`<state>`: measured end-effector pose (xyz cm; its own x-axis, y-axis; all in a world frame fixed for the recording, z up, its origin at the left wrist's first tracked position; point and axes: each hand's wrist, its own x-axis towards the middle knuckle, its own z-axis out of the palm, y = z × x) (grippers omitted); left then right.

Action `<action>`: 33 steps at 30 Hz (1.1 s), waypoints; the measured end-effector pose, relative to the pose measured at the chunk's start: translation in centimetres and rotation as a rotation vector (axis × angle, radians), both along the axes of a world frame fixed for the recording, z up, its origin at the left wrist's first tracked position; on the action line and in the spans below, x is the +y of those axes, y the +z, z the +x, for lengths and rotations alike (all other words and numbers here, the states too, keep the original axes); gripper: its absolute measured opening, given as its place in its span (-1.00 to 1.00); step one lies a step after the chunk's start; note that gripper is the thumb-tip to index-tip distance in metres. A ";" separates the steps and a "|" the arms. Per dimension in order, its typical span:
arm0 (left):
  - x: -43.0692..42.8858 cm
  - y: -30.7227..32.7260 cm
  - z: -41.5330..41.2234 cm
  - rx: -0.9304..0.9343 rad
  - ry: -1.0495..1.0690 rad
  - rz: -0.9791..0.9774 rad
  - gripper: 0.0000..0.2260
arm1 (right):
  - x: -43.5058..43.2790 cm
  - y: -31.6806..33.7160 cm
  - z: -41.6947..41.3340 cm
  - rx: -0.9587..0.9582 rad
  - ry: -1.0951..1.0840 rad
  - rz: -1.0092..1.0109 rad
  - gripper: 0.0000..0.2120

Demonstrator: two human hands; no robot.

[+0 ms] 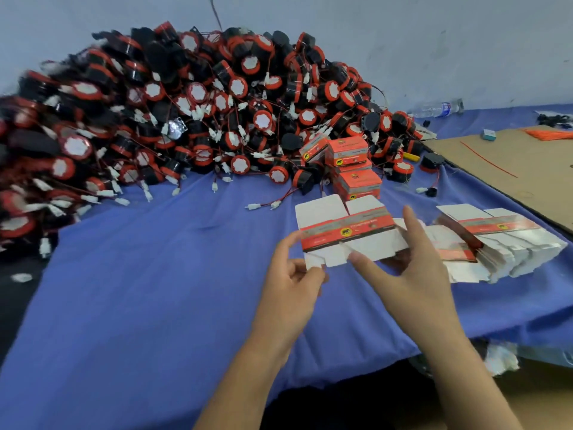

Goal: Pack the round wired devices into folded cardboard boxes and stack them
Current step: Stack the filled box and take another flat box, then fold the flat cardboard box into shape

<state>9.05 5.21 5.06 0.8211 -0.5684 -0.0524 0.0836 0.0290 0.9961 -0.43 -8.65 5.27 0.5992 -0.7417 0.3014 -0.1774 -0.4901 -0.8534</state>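
Above the surface [155, 274]: flat carton blank [347, 232], long axis crosswise; left hand [291, 285] fingers pinch its near-left flap, right hand [414, 276] fingers spread round its right end

matt blue cloth [155, 274], printed cardboard box blank [347, 234]

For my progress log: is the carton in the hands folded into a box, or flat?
Flat. The carton shows no depth: white flaps spread above and below its red band.
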 end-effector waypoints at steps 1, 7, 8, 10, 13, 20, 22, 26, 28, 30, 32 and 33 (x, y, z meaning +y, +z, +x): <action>1.3 -0.2 0.3 0.011 0.043 0.012 -0.59 | 1.0 0.0 0.7 -0.008 0.046 -0.009 -0.13; 9.7 -1.6 2.3 -0.023 0.322 0.035 -0.56 | 8.4 -1.0 4.7 -0.040 0.281 -0.004 -0.41; 11.0 -1.8 2.7 -0.045 0.365 0.034 -0.57 | 9.7 -1.3 5.3 -0.050 0.307 0.000 -0.42; 13.6 -2.2 3.4 -0.100 0.440 0.035 -0.57 | 12.2 -2.0 6.4 -0.062 0.361 0.022 -0.45; 17.2 -3.3 4.6 -0.223 0.489 0.143 -0.56 | 15.2 -3.4 7.8 -0.029 0.388 0.033 -0.45; 20.9 -8.1 5.5 -0.500 0.395 0.831 -0.55 | 18.1 -8.1 8.9 0.240 0.385 -0.106 -0.53; 21.0 -8.9 5.3 -0.527 0.403 0.872 -0.53 | 18.3 -8.8 8.9 0.278 0.369 -0.173 -0.57; 21.0 -9.2 5.4 -0.561 0.427 0.845 -0.54 | 18.4 -8.9 8.9 0.244 0.332 -0.155 -0.65; 20.9 -9.0 5.2 -0.562 0.441 0.805 -0.55 | 18.8 -9.0 8.8 0.211 0.276 -0.166 -0.67; 20.9 -8.9 5.0 -0.544 0.443 0.744 -0.52 | 19.1 -9.0 8.6 0.194 0.224 -0.150 -0.64; 21.1 -8.5 4.8 -0.519 0.423 0.669 -0.42 | 19.3 -8.9 8.4 0.193 0.203 -0.131 -0.58; 21.2 -8.4 4.7 -0.516 0.407 0.633 -0.39 | 19.3 -8.8 8.3 0.185 0.209 -0.125 -0.57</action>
<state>13.74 26.37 -3.31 0.9601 -0.2195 0.1732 -0.2734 -0.6061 0.7470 7.86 10.64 -3.56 0.7883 -0.5604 0.2540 -0.2085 -0.6317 -0.7466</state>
